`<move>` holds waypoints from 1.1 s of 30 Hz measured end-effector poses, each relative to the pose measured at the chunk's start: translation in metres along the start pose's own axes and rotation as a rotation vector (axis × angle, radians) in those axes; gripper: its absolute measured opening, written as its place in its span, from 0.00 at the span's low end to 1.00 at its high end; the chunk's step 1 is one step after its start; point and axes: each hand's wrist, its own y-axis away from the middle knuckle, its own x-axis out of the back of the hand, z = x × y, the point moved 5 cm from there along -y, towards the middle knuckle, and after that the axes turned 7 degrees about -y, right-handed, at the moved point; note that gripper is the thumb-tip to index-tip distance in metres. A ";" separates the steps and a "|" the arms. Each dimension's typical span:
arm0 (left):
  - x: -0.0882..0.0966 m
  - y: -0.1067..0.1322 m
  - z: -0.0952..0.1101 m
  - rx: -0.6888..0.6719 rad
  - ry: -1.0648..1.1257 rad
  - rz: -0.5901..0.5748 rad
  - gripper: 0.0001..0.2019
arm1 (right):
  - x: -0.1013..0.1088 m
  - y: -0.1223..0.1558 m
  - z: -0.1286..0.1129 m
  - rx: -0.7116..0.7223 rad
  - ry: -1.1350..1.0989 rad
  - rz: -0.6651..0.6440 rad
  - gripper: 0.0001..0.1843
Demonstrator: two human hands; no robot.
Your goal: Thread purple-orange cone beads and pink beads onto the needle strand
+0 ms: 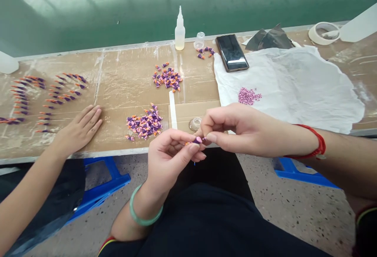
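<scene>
Over table edge [118, 153], L hand [167, 160] tight on purple pc [198, 140], R hand [244, 128] prob. on pink bit [204, 139]

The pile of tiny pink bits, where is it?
In the head view, the pile of pink bits is right of centre on the white cloth, below the phone and just beyond the right hand.

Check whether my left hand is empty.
No, your left hand pinches a small purple-and-pink piece, close beside your right hand.
</scene>
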 end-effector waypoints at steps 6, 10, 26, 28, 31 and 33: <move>-0.003 0.002 0.004 -0.030 -0.033 0.026 0.07 | -0.002 0.004 -0.003 0.019 0.025 0.029 0.05; -0.005 0.003 0.004 -0.021 -0.033 0.024 0.08 | -0.003 0.006 -0.004 0.019 0.033 0.041 0.06; -0.010 0.005 0.003 0.046 0.054 0.043 0.07 | -0.009 0.013 -0.015 0.198 0.294 0.131 0.06; -0.011 0.004 0.004 0.050 0.059 0.032 0.07 | -0.009 0.014 -0.016 0.203 0.314 0.136 0.06; -0.011 0.003 0.004 0.061 0.050 0.024 0.08 | -0.009 0.015 -0.016 0.220 0.329 0.142 0.08; -0.011 0.003 0.004 0.063 0.034 0.031 0.09 | -0.009 0.016 -0.015 0.233 0.339 0.148 0.08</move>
